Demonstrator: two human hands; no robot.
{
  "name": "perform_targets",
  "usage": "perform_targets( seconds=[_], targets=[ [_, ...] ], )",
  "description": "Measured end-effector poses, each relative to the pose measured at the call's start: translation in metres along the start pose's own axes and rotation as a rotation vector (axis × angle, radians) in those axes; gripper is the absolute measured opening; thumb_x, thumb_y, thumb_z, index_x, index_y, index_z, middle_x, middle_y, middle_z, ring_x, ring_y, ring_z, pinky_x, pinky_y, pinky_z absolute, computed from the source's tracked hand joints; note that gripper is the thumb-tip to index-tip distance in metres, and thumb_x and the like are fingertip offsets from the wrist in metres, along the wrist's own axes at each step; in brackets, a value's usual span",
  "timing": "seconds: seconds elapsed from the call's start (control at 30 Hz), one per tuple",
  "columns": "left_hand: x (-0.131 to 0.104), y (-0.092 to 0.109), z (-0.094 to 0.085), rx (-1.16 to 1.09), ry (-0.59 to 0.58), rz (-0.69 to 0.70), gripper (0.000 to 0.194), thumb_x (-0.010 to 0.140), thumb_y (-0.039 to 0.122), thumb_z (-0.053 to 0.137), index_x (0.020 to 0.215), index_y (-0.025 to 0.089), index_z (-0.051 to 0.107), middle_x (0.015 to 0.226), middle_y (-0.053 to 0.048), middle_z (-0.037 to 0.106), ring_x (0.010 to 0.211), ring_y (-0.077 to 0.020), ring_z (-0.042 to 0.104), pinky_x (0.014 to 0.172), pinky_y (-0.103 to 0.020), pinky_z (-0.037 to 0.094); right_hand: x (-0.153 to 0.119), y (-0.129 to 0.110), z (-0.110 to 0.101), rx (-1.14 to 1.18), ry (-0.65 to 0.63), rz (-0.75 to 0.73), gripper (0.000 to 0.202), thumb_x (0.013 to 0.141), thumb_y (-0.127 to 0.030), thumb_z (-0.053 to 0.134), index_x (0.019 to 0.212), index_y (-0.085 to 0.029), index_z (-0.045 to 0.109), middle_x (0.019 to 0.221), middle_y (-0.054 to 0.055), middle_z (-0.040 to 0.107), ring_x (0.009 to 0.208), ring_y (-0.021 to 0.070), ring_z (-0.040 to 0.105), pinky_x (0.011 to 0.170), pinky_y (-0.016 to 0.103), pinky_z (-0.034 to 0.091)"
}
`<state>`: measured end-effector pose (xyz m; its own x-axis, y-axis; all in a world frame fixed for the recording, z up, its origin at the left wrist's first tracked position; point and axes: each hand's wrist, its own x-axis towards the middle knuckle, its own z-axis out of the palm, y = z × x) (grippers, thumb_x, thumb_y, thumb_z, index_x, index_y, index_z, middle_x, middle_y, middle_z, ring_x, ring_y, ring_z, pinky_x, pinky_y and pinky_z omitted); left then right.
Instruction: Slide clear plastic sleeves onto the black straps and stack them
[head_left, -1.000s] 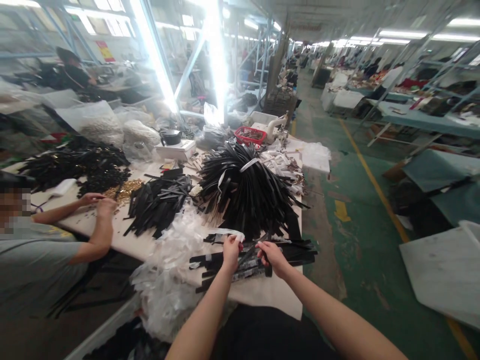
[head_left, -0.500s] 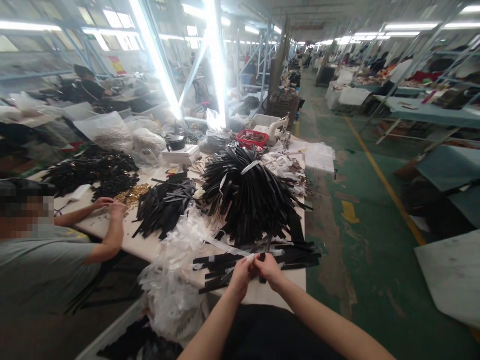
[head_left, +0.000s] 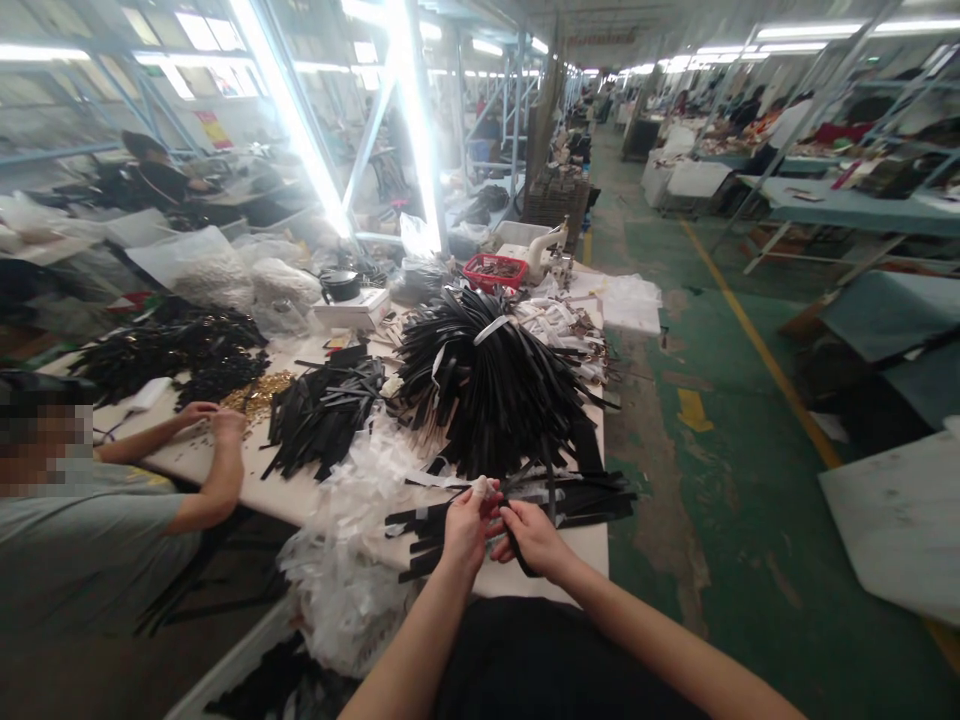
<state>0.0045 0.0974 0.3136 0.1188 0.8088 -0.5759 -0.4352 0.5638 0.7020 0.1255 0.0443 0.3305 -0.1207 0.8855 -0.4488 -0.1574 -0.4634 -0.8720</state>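
Note:
My left hand [head_left: 466, 528] is closed in a pinch over the near part of the table. Something white shows at its thumb and fingertips; I cannot tell whether it is held or wrapped round the thumb. Close beside it, my right hand [head_left: 531, 538] pinches a black strap [head_left: 519, 556], whose end curves down below the fingers. Flat black straps [head_left: 600, 498] lie in a loose layer under and beyond both hands, with whitish tape pieces among them. Behind them stands a large bundle of black straps [head_left: 495, 390], bound by a white band [head_left: 491, 330].
Crumpled white plastic strips [head_left: 345, 570] hang over the table's [head_left: 589, 550] front edge at left. Further left, a co-worker's hands [head_left: 217, 415] are by small gold pieces [head_left: 262, 393]. Another black strap pile [head_left: 326, 410] lies between. A red basket [head_left: 495, 272] stands behind.
Both hands have risen slightly and drawn a little apart. The right hand has turned, and the black strap now curves below it. The whole view has shifted slightly.

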Motion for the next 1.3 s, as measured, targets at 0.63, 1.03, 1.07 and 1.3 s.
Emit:
perform_targets(
  seconds=[0.63, 1.03, 1.07, 1.3],
  targets=[
    [-0.022, 0.004, 0.005, 0.019, -0.148, -0.065, 0.04, 0.07, 0.043, 0.085, 0.087, 0.009, 0.074, 0.07, -0.009, 0.07, 0.047, -0.0151, 0.06, 0.042, -0.025, 0.046, -0.004, 0.003, -0.009, -0.15, -0.017, -0.086, 0.052, 0.086, -0.068, 0.057, 0.081, -0.016, 0.066, 0.068, 0.006, 0.072, 0.057, 0.0206, 0.066, 0.055, 0.029, 0.05],
    [-0.041, 0.019, 0.012, -0.081, -0.085, 0.05, 0.044, 0.069, 0.046, 0.086, 0.092, 0.009, 0.078, 0.08, -0.011, 0.074, 0.055, -0.0123, 0.06, 0.046, -0.021, 0.039, -0.013, -0.019, -0.006, -0.365, 0.0, -0.274, 0.035, 0.095, -0.046, 0.053, 0.085, -0.016, 0.068, 0.078, 0.007, 0.074, 0.065, 0.02, 0.067, 0.063, 0.028, 0.051],
    [-0.04, 0.025, 0.011, -0.113, -0.053, 0.107, 0.041, 0.069, 0.045, 0.086, 0.091, 0.011, 0.079, 0.085, -0.011, 0.075, 0.061, -0.0131, 0.063, 0.051, -0.022, 0.043, -0.014, -0.021, -0.006, -0.375, -0.026, -0.286, 0.035, 0.096, -0.046, 0.053, 0.085, -0.016, 0.068, 0.079, 0.007, 0.074, 0.066, 0.0201, 0.068, 0.064, 0.028, 0.051],
    [-0.047, 0.021, 0.015, -0.104, -0.074, 0.062, 0.044, 0.073, 0.045, 0.083, 0.097, 0.009, 0.079, 0.076, -0.01, 0.074, 0.05, -0.0114, 0.057, 0.042, -0.021, 0.035, -0.016, -0.027, -0.001, -0.412, 0.007, -0.295, 0.039, 0.099, -0.048, 0.048, 0.08, -0.018, 0.064, 0.068, 0.005, 0.07, 0.054, 0.0173, 0.063, 0.054, 0.027, 0.05]
  ],
)
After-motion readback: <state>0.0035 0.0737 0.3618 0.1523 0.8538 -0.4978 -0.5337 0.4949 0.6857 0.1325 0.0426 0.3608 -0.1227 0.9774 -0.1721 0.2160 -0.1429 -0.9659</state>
